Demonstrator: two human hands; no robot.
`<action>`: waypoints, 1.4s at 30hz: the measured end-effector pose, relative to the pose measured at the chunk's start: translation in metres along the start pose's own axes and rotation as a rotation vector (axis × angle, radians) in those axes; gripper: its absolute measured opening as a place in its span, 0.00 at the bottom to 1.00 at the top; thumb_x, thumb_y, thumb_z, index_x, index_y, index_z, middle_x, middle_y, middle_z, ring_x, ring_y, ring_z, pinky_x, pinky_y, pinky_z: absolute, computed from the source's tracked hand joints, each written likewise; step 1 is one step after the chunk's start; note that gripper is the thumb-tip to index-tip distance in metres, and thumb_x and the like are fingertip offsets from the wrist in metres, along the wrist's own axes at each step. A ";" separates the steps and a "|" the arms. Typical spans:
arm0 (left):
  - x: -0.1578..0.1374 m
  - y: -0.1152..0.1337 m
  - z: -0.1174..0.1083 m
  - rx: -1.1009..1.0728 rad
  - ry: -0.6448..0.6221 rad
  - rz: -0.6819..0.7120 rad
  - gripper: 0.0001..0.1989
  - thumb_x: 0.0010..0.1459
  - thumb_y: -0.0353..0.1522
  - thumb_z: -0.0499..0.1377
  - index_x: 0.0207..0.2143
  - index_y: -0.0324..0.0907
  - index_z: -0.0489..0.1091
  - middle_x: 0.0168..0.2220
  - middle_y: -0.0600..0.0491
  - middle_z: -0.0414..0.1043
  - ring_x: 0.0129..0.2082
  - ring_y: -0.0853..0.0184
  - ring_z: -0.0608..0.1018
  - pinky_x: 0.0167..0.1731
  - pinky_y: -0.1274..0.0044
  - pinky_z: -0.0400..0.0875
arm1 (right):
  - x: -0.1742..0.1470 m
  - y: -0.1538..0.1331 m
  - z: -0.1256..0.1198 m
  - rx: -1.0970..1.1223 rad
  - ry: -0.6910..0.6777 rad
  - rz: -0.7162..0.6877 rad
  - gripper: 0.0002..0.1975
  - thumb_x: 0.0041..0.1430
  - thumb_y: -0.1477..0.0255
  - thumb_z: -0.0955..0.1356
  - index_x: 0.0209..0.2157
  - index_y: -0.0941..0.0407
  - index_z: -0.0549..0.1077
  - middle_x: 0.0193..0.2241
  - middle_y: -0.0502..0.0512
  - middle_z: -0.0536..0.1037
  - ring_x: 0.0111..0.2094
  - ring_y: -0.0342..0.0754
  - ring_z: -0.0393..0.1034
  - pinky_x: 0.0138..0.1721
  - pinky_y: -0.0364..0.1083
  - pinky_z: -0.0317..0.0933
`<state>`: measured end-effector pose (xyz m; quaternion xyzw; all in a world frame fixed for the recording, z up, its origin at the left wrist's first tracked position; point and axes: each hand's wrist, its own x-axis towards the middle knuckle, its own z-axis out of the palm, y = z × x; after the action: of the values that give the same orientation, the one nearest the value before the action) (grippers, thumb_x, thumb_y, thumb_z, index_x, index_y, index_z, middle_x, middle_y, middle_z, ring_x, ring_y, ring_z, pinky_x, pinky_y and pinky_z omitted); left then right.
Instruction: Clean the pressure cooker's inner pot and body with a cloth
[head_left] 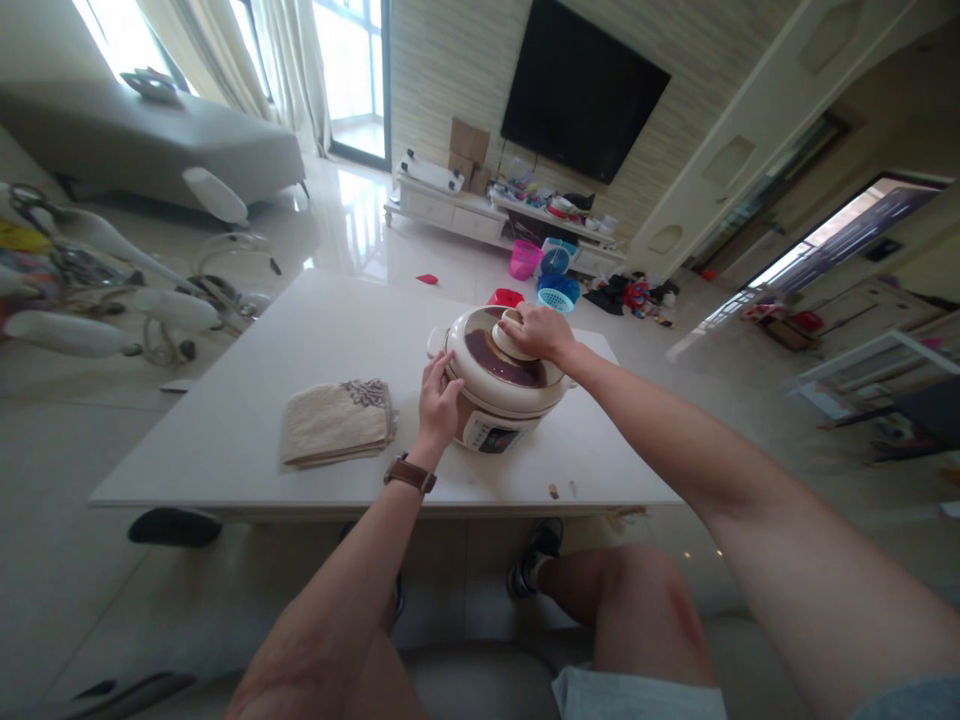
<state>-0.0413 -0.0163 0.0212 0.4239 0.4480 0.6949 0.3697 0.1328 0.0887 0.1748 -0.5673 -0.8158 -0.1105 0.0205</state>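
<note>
I have the right hand (541, 332) curled closed over the pale knob (511, 346) on top of the cooker's lid (523, 372). The left hand (437, 402) is loosely open, fingers laid against the near-left shoulder of the cooker (463, 414); it steadies more than it grips. So the cooker stands between the two hands, upright on the white table (225, 450), its control panel (495, 436) just right of the left hand and turned towards the wearer.

My first worry is an uneven pull: if the right hand drags sideways, the lid could bind, and with only flat fingers on the left the whole cooker could swivel or slide. If anything inside is hot, which I can't tell, steam might catch the right wrist or the left fingertips lying close to the rim. A slack hold on the rounded knob could let the lid drop. The folded cloth (337, 424), left of the left hand, could get nudged by a swinging forearm. Nearer the wearer, small scraps (553, 491) might stick underneath if the cooker shifts.
</note>
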 end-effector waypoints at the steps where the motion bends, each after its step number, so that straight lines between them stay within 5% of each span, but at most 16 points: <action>1: 0.000 0.000 0.000 0.000 -0.003 0.000 0.27 0.58 0.30 0.59 0.60 0.47 0.77 0.66 0.47 0.67 0.72 0.54 0.65 0.75 0.63 0.54 | 0.000 0.000 0.000 0.002 0.004 -0.003 0.32 0.73 0.47 0.59 0.53 0.60 0.76 0.51 0.71 0.83 0.51 0.64 0.78 0.47 0.51 0.63; 15: -0.005 0.001 -0.001 0.085 -0.023 0.048 0.29 0.59 0.30 0.58 0.63 0.47 0.73 0.67 0.47 0.67 0.72 0.55 0.66 0.74 0.64 0.55 | 0.006 0.009 0.007 0.027 0.033 -0.075 0.31 0.73 0.47 0.60 0.53 0.60 0.77 0.49 0.70 0.83 0.46 0.63 0.78 0.42 0.51 0.60; 33: -0.014 0.006 0.006 0.222 -0.032 0.139 0.32 0.59 0.29 0.59 0.67 0.48 0.67 0.69 0.46 0.64 0.73 0.54 0.64 0.75 0.60 0.53 | 0.018 0.029 0.010 0.075 0.069 -0.404 0.24 0.68 0.52 0.63 0.46 0.57 0.78 0.40 0.65 0.84 0.38 0.59 0.73 0.38 0.50 0.49; 42: -0.015 0.005 0.006 0.239 -0.024 0.146 0.32 0.59 0.28 0.59 0.67 0.48 0.67 0.69 0.46 0.64 0.73 0.54 0.64 0.75 0.61 0.53 | 0.017 0.027 0.013 0.082 0.099 -0.357 0.23 0.66 0.53 0.64 0.46 0.58 0.78 0.40 0.66 0.84 0.38 0.61 0.74 0.37 0.50 0.50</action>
<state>-0.0307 -0.0295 0.0238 0.5047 0.4908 0.6567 0.2705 0.1532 0.1164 0.1689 -0.4063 -0.9052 -0.1070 0.0639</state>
